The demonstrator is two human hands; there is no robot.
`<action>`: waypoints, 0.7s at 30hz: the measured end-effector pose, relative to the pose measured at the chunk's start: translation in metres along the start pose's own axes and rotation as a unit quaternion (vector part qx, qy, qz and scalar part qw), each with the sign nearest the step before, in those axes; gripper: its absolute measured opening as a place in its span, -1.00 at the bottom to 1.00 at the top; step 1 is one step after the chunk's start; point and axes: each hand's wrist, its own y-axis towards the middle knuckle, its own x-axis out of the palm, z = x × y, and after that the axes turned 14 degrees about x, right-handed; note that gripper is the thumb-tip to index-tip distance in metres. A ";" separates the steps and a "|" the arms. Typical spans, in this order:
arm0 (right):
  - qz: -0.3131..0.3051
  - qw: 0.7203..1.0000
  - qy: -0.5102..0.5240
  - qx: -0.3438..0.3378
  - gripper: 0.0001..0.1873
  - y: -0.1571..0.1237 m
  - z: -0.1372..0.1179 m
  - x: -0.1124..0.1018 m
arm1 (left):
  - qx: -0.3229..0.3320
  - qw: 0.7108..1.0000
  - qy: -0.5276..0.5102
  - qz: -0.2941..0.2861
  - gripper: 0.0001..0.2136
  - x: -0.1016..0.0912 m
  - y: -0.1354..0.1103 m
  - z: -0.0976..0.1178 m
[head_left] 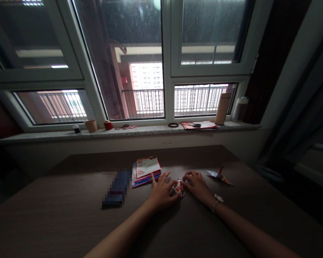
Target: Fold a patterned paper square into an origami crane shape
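A small folded piece of printed paper (178, 187), with red and yellow figures on it, lies on the table between my two hands. My left hand (162, 190) grips its left side between thumb and index finger, the other fingers stretched toward a stack of printed leaflets (148, 168). From the right, my right hand (197, 185) holds the paper's other edge with curled fingertips; a band with a pale ornament circles that wrist. Right of it stands a folded paper figure (220, 177) with pointed tips. My hands partly hide the paper's folds.
A blurred-out dark flat object (117, 188) lies left of the leaflets on the brown table (70, 208). On the windowsill (150, 131) are a paper cup (91, 125), a red spool (108, 125), a dark ring (173, 125), scissors (196, 125) on papers, and two bottles.
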 end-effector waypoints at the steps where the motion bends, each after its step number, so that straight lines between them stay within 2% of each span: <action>1: -0.001 1.000 -0.001 0.001 -0.72 0.000 0.000 0.000 | 0.000 1.000 0.002 0.001 -0.58 0.000 0.000 0.000; 16: 0.016 1.000 -0.018 0.000 -0.77 0.000 -0.001 0.001 | 0.000 1.000 -0.002 0.000 -0.54 0.001 0.001 0.000; 21: 0.021 1.000 -0.015 -0.013 -0.78 0.000 -0.001 0.001 | -0.006 1.000 -0.001 -0.008 -0.59 0.001 0.002 -0.003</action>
